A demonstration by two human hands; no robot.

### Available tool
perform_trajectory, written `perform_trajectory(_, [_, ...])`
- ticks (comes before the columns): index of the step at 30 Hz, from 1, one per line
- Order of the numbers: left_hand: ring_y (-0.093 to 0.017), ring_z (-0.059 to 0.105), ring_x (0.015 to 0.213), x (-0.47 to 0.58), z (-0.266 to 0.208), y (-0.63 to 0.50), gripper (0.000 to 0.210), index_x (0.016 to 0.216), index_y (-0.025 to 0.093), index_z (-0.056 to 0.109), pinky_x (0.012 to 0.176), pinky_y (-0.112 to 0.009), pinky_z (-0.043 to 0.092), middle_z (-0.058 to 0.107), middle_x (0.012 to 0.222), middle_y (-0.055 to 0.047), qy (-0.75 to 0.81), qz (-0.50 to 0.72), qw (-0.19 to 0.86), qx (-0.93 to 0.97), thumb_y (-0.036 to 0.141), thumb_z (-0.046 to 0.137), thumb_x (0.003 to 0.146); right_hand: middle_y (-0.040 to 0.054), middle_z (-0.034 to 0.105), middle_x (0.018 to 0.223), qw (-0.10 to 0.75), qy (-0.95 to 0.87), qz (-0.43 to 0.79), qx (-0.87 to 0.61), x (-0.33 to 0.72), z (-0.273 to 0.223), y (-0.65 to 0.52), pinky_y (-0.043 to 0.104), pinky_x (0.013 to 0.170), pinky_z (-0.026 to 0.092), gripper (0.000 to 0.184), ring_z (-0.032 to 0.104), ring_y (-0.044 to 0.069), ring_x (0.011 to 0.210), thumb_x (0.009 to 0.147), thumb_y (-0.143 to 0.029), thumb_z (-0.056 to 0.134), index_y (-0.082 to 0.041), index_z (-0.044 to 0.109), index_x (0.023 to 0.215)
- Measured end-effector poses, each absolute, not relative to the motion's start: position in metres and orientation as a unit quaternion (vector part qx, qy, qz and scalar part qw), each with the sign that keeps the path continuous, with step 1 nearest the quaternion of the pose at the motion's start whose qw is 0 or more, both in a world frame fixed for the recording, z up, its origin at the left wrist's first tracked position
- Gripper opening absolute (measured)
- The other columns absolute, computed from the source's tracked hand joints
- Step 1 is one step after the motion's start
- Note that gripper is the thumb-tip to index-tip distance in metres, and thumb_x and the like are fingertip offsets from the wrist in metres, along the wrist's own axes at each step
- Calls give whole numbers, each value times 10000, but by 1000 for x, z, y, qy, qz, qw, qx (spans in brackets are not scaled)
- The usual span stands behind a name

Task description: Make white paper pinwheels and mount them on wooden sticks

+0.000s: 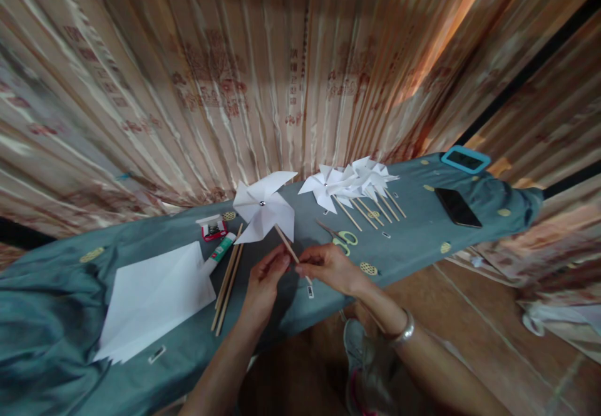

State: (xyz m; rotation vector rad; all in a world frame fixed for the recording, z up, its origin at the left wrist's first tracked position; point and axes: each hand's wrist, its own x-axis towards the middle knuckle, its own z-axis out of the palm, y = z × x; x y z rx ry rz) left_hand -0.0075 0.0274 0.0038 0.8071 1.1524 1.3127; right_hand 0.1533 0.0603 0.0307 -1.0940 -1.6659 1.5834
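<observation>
A white paper pinwheel (267,214) with a silver pin at its centre is held up over the cloth, its wooden stick slanting down to the right. My left hand (265,278) has its fingertips closed on the stick from the left. From the other side, my right hand (331,267) pinches the stick lower down, near its end. Green-handled scissors (342,238) lie just beyond my right hand. Left of my left hand are several loose wooden sticks (228,284) and a glue stick (220,250).
A stack of white paper sheets (157,297) lies at left, with a small red-and-white box (213,228) behind it. Several finished pinwheels (352,181) overlap at the back. A black phone (457,208) and a blue-framed device (464,159) rest toward the right end of the cloth-covered table (408,247).
</observation>
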Motion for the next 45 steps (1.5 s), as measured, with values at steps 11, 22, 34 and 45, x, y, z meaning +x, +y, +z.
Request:
perform_trajectory(11, [-279,686,1012,0,11,24,529,1023,158,738,908,-388,513,758,987,-126,533,510,580,346,482,799,609,-31,564,546,277,-718,329,-548,200,36,92,223,515,307,295,447,94,503,821,-414,571,-171,677,692])
perform_trajectory(22, [-275,682,1016,-2,8,26,474,980,170,751,951,-401,487,762,956,-115,542,497,590,334,431,819,590,17,666,629,157,-735,160,-640,235,30,120,248,565,320,289,565,142,586,878,-345,514,-187,732,773])
perform_trajectory(34, [-268,682,990,-5,3,29,439,976,166,755,951,-402,482,760,940,-111,544,490,587,345,393,805,604,67,763,836,65,-729,108,-673,240,14,140,258,614,366,268,686,198,771,907,-321,517,-206,759,914])
perform_trajectory(45, [-261,683,979,-6,0,31,446,959,171,758,945,-392,486,762,919,-98,544,486,598,333,389,813,574,95,761,916,36,-723,86,-684,240,8,147,272,675,402,266,681,208,824,922,-313,517,-194,748,980])
